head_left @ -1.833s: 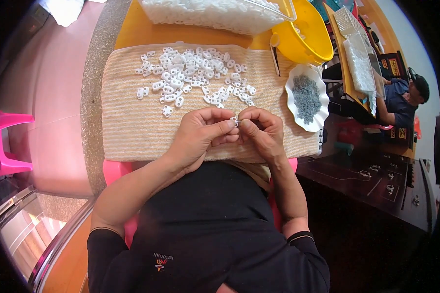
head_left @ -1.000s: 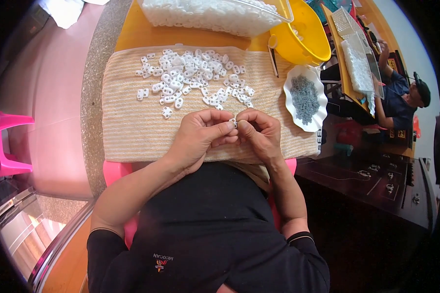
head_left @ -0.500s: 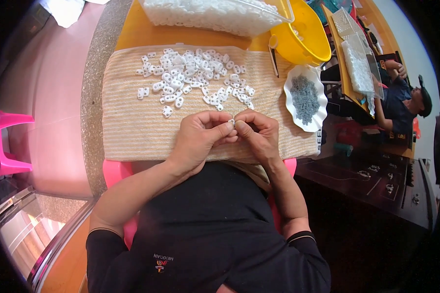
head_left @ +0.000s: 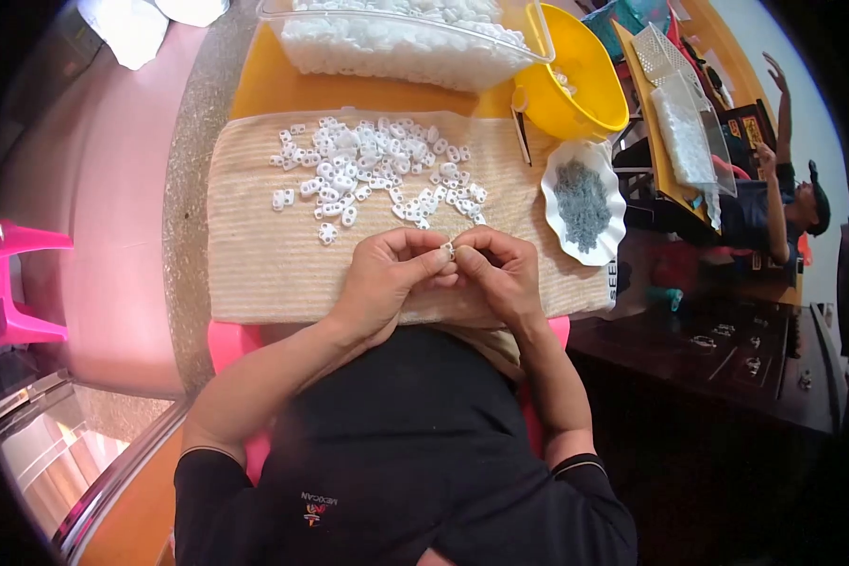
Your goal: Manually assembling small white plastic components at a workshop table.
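My left hand and my right hand meet over the near part of a beige striped cloth. Both are closed, thumbs and forefingers pinching a tiny white plastic piece between them. Its details are mostly hidden by the fingertips. Just beyond my hands lies a loose heap of white plastic pieces with round holes, a few strewn around its edge. Right of the heap, a white wavy-rimmed dish holds many small grey translucent parts.
At the back stands a clear bin full of white pieces, beside a yellow basin with a few inside. A slim black tool lies near the basin. Far right, another person sits at a table. A pink stool is at left.
My hands keep pinching the small piece, with slight finger movement. The view has shifted a little, so the table sits lower. The other person has raised an arm.
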The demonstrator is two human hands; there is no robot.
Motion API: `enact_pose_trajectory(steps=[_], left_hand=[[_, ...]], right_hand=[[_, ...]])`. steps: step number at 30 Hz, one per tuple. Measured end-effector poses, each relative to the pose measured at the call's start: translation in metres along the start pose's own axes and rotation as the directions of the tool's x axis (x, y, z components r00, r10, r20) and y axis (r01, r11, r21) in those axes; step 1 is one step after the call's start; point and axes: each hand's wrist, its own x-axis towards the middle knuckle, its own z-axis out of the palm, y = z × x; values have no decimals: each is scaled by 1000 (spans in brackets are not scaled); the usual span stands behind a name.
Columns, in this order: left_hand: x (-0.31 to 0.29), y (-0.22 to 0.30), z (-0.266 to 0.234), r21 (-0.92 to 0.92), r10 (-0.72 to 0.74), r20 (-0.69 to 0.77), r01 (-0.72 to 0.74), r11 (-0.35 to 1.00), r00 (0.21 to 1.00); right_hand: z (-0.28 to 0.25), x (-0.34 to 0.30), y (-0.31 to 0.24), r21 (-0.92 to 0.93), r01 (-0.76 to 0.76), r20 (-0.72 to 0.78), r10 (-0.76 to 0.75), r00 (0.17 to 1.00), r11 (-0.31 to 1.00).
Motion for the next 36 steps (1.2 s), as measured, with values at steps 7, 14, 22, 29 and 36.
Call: enact_pose_trajectory(steps=[7, 14, 22, 29, 36], left_hand=[[0, 4, -2, -31, -26, -31, 25, 999, 999], [1, 5, -2, -52, -13, -34, 11, 999, 999], [2, 7, -3, -60, -19, -39, 17, 998, 999], [2, 8, -2, -50, -32, -35, 30, 998, 999], [2, 8, -2, -39, -36, -34, 34, 999, 999]], right_hand=[[-20, 11, -6, -179, 72, 9, -72, 997, 981], [-31, 61, -27, -665, 283, 68, -322, 944, 691], [-24, 92, -24, -911, 369, 294, -334, 896, 187], [-26, 101, -21, -922, 259, 195, -231, 953, 288], [-29, 95, -19, -902, 337, 254, -299, 920, 271]])
